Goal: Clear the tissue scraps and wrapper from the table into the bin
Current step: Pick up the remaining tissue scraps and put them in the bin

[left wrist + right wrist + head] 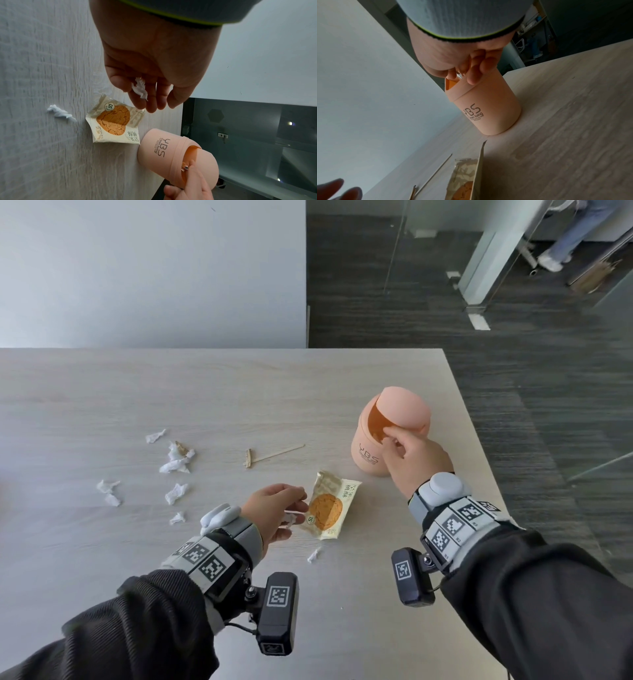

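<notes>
A pink swing-lid bin [373, 453] [159, 148] [493, 108] stands at the table's right. My right hand [392, 440] [460, 77] is at its lid opening, and the fingers pinch a small shiny scrap [185, 167] there. My left hand [298, 508] [137, 94] hovers just left of the cookie wrapper [329, 505] [113, 120] and holds a white tissue scrap [140, 89] between thumb and fingers. The wrapper lies flat on the table. Several tissue scraps [178, 460] are scattered at the left, and one more tissue scrap [314, 554] [60, 113] lies in front of the wrapper.
A thin wooden stick [274, 455] with a short crosspiece lies between the scraps and the bin. The table's right edge [479, 440] runs close behind the bin, with dark floor beyond. A person's legs [568, 241] show far off at the top right.
</notes>
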